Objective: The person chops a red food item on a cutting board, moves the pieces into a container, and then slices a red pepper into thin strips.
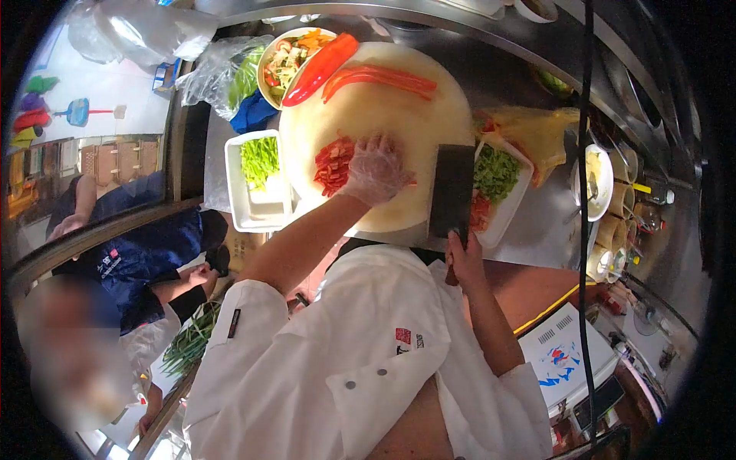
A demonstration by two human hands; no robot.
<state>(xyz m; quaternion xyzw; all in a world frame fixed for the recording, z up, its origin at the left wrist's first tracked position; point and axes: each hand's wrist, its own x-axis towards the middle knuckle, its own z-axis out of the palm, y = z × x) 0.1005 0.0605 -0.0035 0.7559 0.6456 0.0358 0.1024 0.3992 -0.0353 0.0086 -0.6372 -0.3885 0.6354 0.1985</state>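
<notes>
On a grey steel counter [548, 230] in a kitchen sits a thick, round, cream-coloured chopping board [307, 115]. Near its middle, the left hand [376, 170], in a thin clear glove, is spread palm down with fingers pointing forward; it is not closed on anything visible, though what is under the palm is hidden. The heap of chopped red pepper pieces [333, 165] lies directly left of those fingers, right beside them, so the left hand is much the nearer one. A small red scrap [412, 183] is at its right side.

Farther right, the right hand [464, 259] is clenched around the handle of a broad, dark, rectangular cleaver [451, 188]. The blade's long axis runs forward from that grip along the board's right edge, with bare board between it and the left hand. From the cleaver, the heap is to the left, beyond the gloved hand.

Ahead of the left hand, long red pepper strips [383, 78] run roughly crosswise; a whole glossy red pepper [320, 69] slants forward-left of them. Left of the board stands a white rectangular tray of shredded greens [257, 218]; right of the blade, a white tray of chopped green and red vegetables [512, 208].
</notes>
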